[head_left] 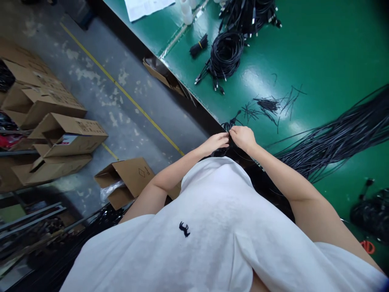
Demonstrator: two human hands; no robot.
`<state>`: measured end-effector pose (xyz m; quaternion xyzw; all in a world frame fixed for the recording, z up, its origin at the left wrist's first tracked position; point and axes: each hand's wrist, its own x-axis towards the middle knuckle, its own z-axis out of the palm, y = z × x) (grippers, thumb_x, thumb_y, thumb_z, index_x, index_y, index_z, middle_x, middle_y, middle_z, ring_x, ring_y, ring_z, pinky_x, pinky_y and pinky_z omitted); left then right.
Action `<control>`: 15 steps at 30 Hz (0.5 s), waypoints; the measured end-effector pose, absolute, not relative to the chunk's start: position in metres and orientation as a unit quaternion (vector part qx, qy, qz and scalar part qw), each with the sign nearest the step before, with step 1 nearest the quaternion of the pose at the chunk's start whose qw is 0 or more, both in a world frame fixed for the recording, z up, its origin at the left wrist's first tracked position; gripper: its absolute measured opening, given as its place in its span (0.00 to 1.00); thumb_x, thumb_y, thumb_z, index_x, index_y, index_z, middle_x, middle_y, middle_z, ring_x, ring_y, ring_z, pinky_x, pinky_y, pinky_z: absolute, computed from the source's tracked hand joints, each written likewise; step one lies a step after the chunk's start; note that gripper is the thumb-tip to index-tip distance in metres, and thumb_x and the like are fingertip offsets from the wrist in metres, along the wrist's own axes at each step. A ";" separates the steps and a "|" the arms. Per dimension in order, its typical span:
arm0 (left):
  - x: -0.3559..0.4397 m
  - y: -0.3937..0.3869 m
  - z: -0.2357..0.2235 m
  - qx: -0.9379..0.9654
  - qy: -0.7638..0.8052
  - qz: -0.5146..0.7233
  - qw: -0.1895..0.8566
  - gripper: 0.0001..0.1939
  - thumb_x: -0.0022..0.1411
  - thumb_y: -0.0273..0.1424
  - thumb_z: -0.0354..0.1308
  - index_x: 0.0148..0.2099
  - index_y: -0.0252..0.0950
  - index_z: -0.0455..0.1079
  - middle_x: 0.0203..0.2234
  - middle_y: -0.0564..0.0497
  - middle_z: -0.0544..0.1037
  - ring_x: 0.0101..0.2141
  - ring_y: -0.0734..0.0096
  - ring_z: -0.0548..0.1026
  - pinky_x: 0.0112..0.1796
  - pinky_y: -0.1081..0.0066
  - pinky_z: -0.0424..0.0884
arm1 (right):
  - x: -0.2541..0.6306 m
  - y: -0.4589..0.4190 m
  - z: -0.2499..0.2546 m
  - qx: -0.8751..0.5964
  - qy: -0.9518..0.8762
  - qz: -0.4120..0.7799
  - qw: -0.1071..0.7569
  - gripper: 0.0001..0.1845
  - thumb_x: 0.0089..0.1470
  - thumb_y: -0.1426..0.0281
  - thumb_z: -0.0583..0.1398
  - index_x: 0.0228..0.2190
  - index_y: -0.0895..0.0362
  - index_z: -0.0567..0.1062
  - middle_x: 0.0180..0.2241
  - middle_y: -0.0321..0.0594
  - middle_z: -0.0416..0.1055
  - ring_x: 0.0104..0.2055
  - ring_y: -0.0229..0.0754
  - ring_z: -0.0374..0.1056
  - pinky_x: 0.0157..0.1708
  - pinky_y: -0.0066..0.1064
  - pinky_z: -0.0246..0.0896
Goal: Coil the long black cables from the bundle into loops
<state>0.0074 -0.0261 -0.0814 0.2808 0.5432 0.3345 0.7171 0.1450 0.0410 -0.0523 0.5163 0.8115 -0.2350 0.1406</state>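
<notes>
Right hand [243, 137] holds cable [234, 121]; black emblem [184, 229] on shirt [209, 202]; carton print [88, 127] unreadable.

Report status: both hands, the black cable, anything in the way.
Left hand and right hand close together at the black cable. Exact grip hidden. Loose black strips on green table beyond, apparently not blocking.

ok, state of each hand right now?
Left hand: fingers loosely bent at the black cable; grip can't be told.
Right hand: curled closed, apparently pinching the black cable.
</notes>
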 end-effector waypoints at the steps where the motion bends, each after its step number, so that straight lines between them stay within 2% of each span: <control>1: 0.008 -0.025 -0.082 0.185 0.522 0.358 0.752 0.10 0.65 0.29 0.57 0.47 0.32 0.74 0.42 0.43 0.80 0.46 0.65 0.77 0.54 0.61 0.68 | 0.147 0.039 -0.053 0.509 0.820 -0.222 0.136 0.20 0.64 0.69 0.47 0.36 0.60 0.77 0.39 0.49 0.77 0.39 0.46 0.71 0.31 0.32 0.45; 4: 0.009 -0.015 -0.083 0.010 0.496 0.397 0.773 0.10 0.67 0.32 0.56 0.38 0.31 0.74 0.33 0.45 0.81 0.38 0.71 0.78 0.53 0.65 0.70 | 0.149 0.028 -0.054 0.435 0.869 -0.192 0.134 0.20 0.63 0.72 0.46 0.41 0.64 0.76 0.41 0.53 0.75 0.38 0.47 0.70 0.29 0.33 0.42; 8: 0.026 -0.004 -0.084 -0.094 0.503 0.449 0.732 0.08 0.67 0.28 0.55 0.35 0.33 0.73 0.25 0.52 0.78 0.34 0.75 0.77 0.50 0.70 0.71 | 0.144 0.018 -0.053 0.385 0.892 -0.197 0.130 0.21 0.64 0.73 0.45 0.45 0.66 0.74 0.42 0.55 0.73 0.36 0.45 0.69 0.27 0.33 0.39; 11: 0.045 -0.015 -0.077 -0.116 0.492 0.507 0.699 0.11 0.69 0.30 0.51 0.37 0.35 0.74 0.28 0.52 0.78 0.38 0.73 0.78 0.50 0.70 0.71 | 0.145 0.023 -0.051 0.443 0.866 -0.214 0.090 0.21 0.66 0.68 0.44 0.40 0.62 0.75 0.38 0.50 0.74 0.36 0.43 0.67 0.28 0.32 0.40; 13: 0.049 -0.032 -0.066 -0.050 0.491 0.461 0.738 0.11 0.69 0.34 0.52 0.39 0.35 0.74 0.31 0.49 0.80 0.40 0.68 0.78 0.49 0.66 0.72 | 0.151 0.029 -0.052 0.451 0.863 -0.219 0.055 0.20 0.67 0.67 0.45 0.36 0.60 0.75 0.37 0.47 0.73 0.35 0.41 0.65 0.29 0.32 0.42; 15: 0.041 -0.050 -0.053 0.100 0.519 0.390 0.754 0.11 0.65 0.36 0.57 0.41 0.35 0.75 0.35 0.45 0.80 0.41 0.65 0.78 0.47 0.63 0.72 | 0.161 0.032 -0.054 0.425 0.878 -0.221 0.025 0.20 0.67 0.68 0.45 0.35 0.60 0.74 0.36 0.46 0.72 0.33 0.40 0.63 0.29 0.31 0.44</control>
